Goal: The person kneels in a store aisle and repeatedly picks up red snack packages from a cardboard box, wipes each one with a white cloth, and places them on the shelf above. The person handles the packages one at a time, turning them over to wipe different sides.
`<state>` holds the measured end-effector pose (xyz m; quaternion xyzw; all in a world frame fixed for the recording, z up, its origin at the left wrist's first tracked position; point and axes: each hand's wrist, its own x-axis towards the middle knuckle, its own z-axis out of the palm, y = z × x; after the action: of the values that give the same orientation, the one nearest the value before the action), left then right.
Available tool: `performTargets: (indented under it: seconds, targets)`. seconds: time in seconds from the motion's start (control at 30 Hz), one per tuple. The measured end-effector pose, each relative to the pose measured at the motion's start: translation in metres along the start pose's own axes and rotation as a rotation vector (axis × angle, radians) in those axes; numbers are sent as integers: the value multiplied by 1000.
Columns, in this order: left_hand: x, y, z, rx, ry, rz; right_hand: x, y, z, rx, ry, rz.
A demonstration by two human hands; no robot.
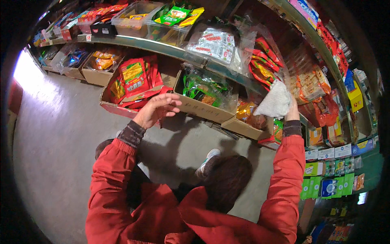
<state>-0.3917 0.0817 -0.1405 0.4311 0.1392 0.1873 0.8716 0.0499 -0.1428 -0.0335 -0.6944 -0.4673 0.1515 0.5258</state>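
Observation:
My right hand [292, 109] is closed around a whitish cloth [274, 101], which covers most of its fingers. The cloth is in front of red snack packets [265, 58] in a clear plastic bag on the shelf; whether it touches them I cannot tell. Bare and with fingers apart, my left hand [160, 110] hovers by the front corner of a cardboard box [117, 108] of red snack packets [133, 74]. Beside that box stands another cardboard box [207, 111] with green packets [202, 87] in clear plastic.
A green metal shelf edge [137, 44] runs above the boxes, bearing clear plastic tubs [167, 32] and white packets [214, 45]. Lower right, a smaller box [243, 126] holds orange-wrapped goods. Further right hang green packs [315, 186]. My shoe [210, 157] rests on the grey floor [58, 137].

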Motion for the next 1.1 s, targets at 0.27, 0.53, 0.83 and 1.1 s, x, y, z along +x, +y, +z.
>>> performTargets:
  seconds: [0.27,0.53,0.83,1.1]
  targets:
    - [-21,63,-67,-177,575,444,-63,-95,53,565,42,252]
    - [-12,44,-103,146,668,295,-104,-105,148,323,-207,245]
    - [36,-28,-90,1583,753,-37,-121,-47,238,397,-372,386]
    - [64,-51,-76,1904,836,17,-124,-23,244,437,-350,492]
